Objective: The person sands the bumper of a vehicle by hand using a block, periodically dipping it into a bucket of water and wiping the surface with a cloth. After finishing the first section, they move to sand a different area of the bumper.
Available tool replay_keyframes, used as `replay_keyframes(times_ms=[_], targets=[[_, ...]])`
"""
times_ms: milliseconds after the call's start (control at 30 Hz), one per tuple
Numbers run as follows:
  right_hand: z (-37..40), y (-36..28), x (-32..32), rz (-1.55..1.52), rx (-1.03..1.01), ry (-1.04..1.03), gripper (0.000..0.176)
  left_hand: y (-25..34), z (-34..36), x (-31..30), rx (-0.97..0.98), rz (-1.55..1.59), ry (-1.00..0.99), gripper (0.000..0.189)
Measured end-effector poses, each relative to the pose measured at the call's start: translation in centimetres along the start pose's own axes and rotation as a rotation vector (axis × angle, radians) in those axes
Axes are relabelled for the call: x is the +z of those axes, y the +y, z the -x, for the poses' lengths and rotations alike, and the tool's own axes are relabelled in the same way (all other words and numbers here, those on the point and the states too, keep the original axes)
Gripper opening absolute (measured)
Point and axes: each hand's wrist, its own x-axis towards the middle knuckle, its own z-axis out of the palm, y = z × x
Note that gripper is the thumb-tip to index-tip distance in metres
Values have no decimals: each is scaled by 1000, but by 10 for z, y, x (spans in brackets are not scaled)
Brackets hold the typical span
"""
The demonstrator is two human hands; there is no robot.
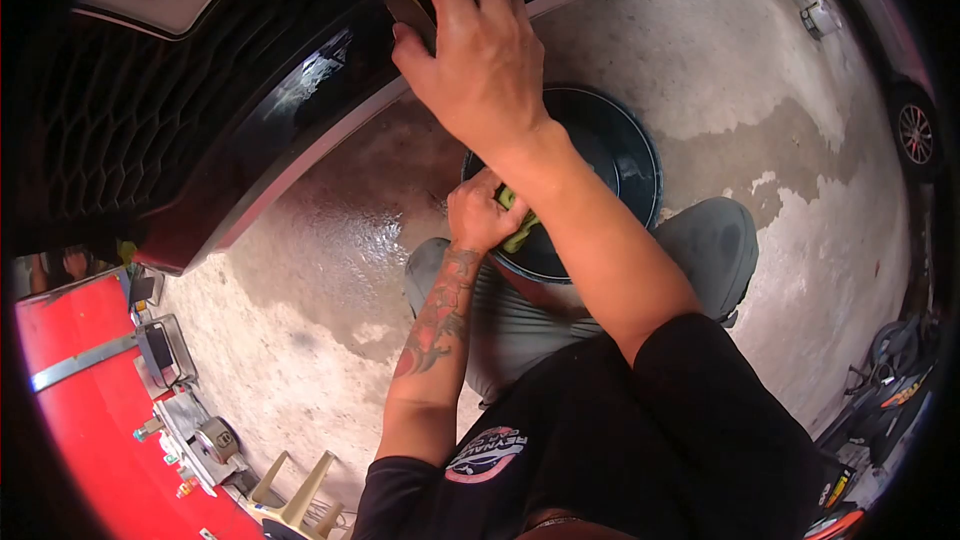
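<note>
My right hand (480,60) is closed around a thin, flat, dark piece with a yellowish edge (412,15), pressed against the car's black front bumper (330,60). Lower down, my left hand (478,212) grips a yellow-green cloth (518,225) at the near left rim of a round, dark tub (655,155). The tub stands on the floor between my knees, partly hidden by my right forearm.
Wet patches mark the concrete floor (330,230). A red cabinet (100,390) and a pale plastic stool (305,495) are at lower left. A can (822,18) lies at upper right, near another car's wheel (915,130). Equipment (890,370) lines the lower right.
</note>
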Motion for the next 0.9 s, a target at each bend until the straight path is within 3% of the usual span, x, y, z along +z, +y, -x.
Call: replay_keyframes(times_ms=[133, 233, 300, 367, 467, 533, 600, 667, 767, 800, 867, 900], targets=[[17, -31, 6, -38, -80, -156, 33, -10, 2, 9, -35, 63, 39, 39], [13, -18, 3, -15, -107, -123, 32, 1, 1, -1, -100, 99, -12, 38], [4, 0, -3, 26, -84, -23, 32, 13, -2, -12, -151, 6, -148, 39], [4, -2, -2, 36, -29, 5, 32, 25, -5, -19, -141, 107, -109, 37], [20, -39, 9, 17, -48, -148, 28, 13, 1, 1, -61, -76, -9, 31], [31, -60, 27, -63, -127, -156, 27, 18, 2, -3, -99, 55, -38, 27], [31, -59, 29, -87, -138, -138, 28, -9, 11, 22, -289, 793, 2, 29], [25, -40, 21, -73, -131, -113, 30, -16, 13, 28, -282, 864, 25, 28], [6, -1, -1, 15, -27, -7, 33, 4, 2, -2, 16, -40, 43, 19], [8, -3, 1, 4, -30, -17, 33, 10, -2, -5, 11, 4, 58, 20], [12, -13, 5, -14, -34, -25, 32, -38, 26, 66, -469, 599, 117, 22], [20, -27, 11, -16, -40, -77, 32, -39, 19, 49, -260, 359, -36, 19]])
